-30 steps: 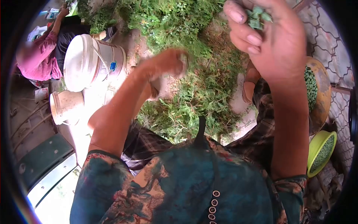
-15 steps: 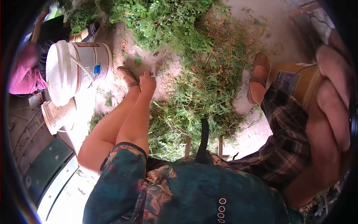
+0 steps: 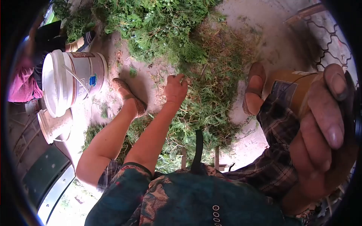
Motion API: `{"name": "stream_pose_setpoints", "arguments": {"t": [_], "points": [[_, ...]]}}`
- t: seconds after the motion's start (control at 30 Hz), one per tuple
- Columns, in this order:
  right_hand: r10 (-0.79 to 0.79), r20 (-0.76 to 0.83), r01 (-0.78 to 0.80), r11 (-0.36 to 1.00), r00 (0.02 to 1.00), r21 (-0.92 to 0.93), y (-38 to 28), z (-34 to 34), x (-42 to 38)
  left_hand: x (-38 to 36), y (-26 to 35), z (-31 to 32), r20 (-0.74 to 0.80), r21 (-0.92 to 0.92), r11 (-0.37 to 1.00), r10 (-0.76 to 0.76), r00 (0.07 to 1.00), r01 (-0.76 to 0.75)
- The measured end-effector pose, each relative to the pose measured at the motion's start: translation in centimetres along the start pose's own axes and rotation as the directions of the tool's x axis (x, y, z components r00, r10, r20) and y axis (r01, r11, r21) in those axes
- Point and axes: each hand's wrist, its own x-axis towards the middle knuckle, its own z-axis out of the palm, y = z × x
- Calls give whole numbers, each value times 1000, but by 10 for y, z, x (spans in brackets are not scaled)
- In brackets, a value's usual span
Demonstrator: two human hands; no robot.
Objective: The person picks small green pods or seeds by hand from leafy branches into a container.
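My left hand [image 3: 176, 88] is over the left edge of the strewn green sprigs [image 3: 203, 101], its fingers curled together. A small greenish bit shows at its fingertips, too small to name. Large and close to the camera at the right, my right hand [image 3: 320, 120] has its fingers loosely bent and its thumb apart, with nothing seen in it. Behind it stands a yellow-brown bucket [image 3: 301, 84] with a dark label, partly hidden by the hand.
A leafy green heap [image 3: 162, 30] lies at the top. At the left are a white lidded bucket [image 3: 77, 79], a smaller pail [image 3: 56, 122] and a green slatted seat [image 3: 47, 165]. Another person in pink [image 3: 24, 84] is at the upper left.
My left hand has moved right, away from my foot and over the sprigs. My right hand has come up closer to the camera, with its fingers now clearly visible. The view has shifted slightly.
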Motion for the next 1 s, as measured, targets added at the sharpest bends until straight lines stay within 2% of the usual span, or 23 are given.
{"name": "stream_pose_setpoints", "arguments": {"t": [0.07,0.13,0.2,0.27,0.3,0.33,0.37,0.4,0.43,0.47,0.5,0.53,0.57,0.6,0.67,0.7,0.73,0.8,0.83,0.87,0.93,0.97,1.0], "points": [[-12,17,12,1000,1000,1,-2,-7,-10,-1,12,15,85,58,964,-264,961,260],[-30,34,30,1000,999,3,7,11,2,5,17,19,68,102,958,-277,959,269],[-44,48,44,999,998,4,-5,-27,-39,10,18,20,53,144,949,-291,955,281],[-61,69,60,998,996,6,-13,-54,-65,17,13,6,106,-36,964,-257,961,262],[-72,75,71,997,995,9,-11,-56,-66,16,9,1,41,-131,975,-175,984,179],[-113,82,109,993,990,51,-8,-57,-65,15,7,-3,32,-127,978,-165,986,168],[-154,89,146,985,984,93,-4,-57,-63,14,4,-7,119,-537,803,-234,965,260],[-169,97,160,982,981,95,-1,-56,-61,11,7,-13,226,-829,459,-249,942,321],[-208,109,195,973,972,120,1,-54,-59,5,29,-37,286,-885,294,-270,919,362],[-248,121,231,963,961,142,3,-48,-58,4,35,-50,273,-890,299,-256,927,344],[-257,-25,257,949,966,182,6,-38,-59,5,37,-64,333,-928,129,-131,934,349],[-235,-325,109,926,916,-362,-6,-25,-67,5,50,-84,363,-931,-41,10,932,364],[-208,-93,220,964,974,147,6,-29,-61,2,68,-101,351,-922,-157,39,935,353],[-187,-84,194,976,979,98,6,-27,-62,2,81,-119,321,-933,-153,59,945,326],[-168,-70,176,975,983,135,8,-30,-59,1,105,-154,255,-924,-192,339,906,331],[-181,-69,187,977,981,104,11,-31,-55,-8,129,-177,265,-923,-213,257,930,321],[-208,-44,211,973,977,93,12,-30,-54,-12,142,-194,232,-932,-211,275,933,294],[-150,-88,162,976,985,146,13,-27,-50,-18,163,-224,167,-958,-149,410,897,247],[-152,-68,161,976,986,150,15,-25,-48,-24,174,-240,169,-972,-78,420,892,221],[-152,-51,158,975,987,154,19,-23,-46,-32,187,-256,143,-978,-79,431,891,195],[-154,-4,152,971,988,186,28,-18,-41,-50,208,-280,123,-943,331,289,949,21],[-160,13,155,969,987,195,31,-14,-42,-56,214,-288,35,-900,425,288,957,-95],[-166,29,157,966,986,206,33,-9,-42,-59,217,-292,23,-899,425,295,955,-109]]}}
